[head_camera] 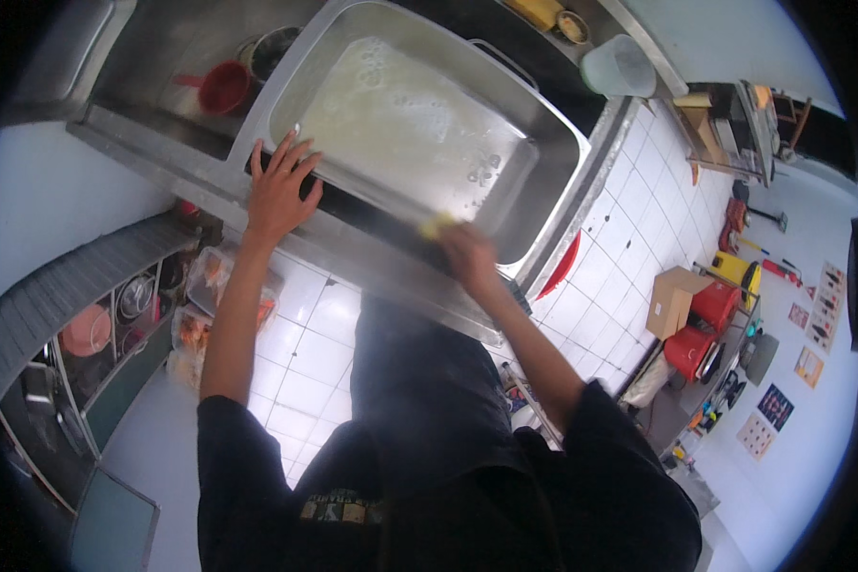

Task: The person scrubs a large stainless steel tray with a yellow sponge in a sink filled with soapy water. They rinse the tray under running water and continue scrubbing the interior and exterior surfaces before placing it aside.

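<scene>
A large rectangular stainless steel pan (429,121) lies tilted in the picture over a dark sink, with shallow cloudy, foamy water in it. My left hand (280,187) rests with spread fingers on the pan's near left rim and holds nothing. My right hand (470,259), blurred, grips a yellow sponge (440,225) at the pan's near side, toward its right end. Whether the sponge touches the pan's wall or rim cannot be told.
A red plastic dipper (224,87) and a dark pot (275,53) stand left of the pan. A translucent tub (618,66) is at the upper right. The steel counter edge (372,264) runs before me. Food containers (211,279) sit lower left; red buckets (690,352) stand on a right-hand rack.
</scene>
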`<state>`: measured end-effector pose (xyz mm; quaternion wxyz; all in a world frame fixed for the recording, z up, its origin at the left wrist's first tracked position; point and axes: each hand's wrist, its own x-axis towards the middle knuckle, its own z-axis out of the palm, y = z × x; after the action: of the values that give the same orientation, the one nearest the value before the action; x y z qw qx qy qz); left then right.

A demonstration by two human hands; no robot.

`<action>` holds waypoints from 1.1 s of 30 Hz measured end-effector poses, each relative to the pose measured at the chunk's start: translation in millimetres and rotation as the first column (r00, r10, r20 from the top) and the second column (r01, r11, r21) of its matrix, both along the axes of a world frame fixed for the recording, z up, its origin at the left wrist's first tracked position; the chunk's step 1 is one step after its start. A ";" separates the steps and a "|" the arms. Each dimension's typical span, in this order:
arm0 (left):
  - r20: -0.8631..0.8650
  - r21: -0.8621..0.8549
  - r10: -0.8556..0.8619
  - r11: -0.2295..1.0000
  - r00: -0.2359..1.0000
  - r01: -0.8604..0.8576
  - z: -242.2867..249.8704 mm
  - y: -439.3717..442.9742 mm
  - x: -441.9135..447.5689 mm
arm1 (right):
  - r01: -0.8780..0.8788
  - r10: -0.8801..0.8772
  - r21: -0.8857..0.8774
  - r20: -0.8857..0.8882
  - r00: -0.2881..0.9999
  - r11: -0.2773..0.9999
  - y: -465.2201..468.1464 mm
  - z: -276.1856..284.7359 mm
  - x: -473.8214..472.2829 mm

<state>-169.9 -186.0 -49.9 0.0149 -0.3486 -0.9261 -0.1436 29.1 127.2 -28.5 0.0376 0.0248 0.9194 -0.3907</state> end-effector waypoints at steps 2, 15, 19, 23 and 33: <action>0.109 -0.052 0.001 0.999 0.994 0.005 5.0 12.9 -4.5 | -0.055 0.054 0.133 0.009 0.998 0.990 71.1 11.8 59.7; 0.424 -0.189 -0.174 0.943 0.889 0.275 -2.7 83.1 -19.7 | 0.111 -0.094 0.340 -0.067 0.993 0.934 146.2 -101.0 -108.1; 0.370 -0.200 -0.205 0.935 0.906 0.293 -12.1 78.6 -25.4 | 0.307 -0.285 0.406 -0.116 0.951 0.860 51.6 -148.5 -170.6; 0.382 -0.236 -0.179 0.929 0.907 0.283 -30.2 49.9 -16.1 | -0.165 0.154 0.361 0.058 0.986 0.918 -23.6 -127.9 -143.8; 0.142 -0.205 -0.445 0.861 0.884 0.466 58.1 60.4 -30.9 | -0.002 0.001 0.003 0.269 0.963 1.000 101.0 8.3 -8.7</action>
<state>-200.8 -125.6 8.3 -0.1023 -0.5501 -0.8274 -0.0489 20.4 228.3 -20.2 0.1623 0.0767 0.9065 -0.3821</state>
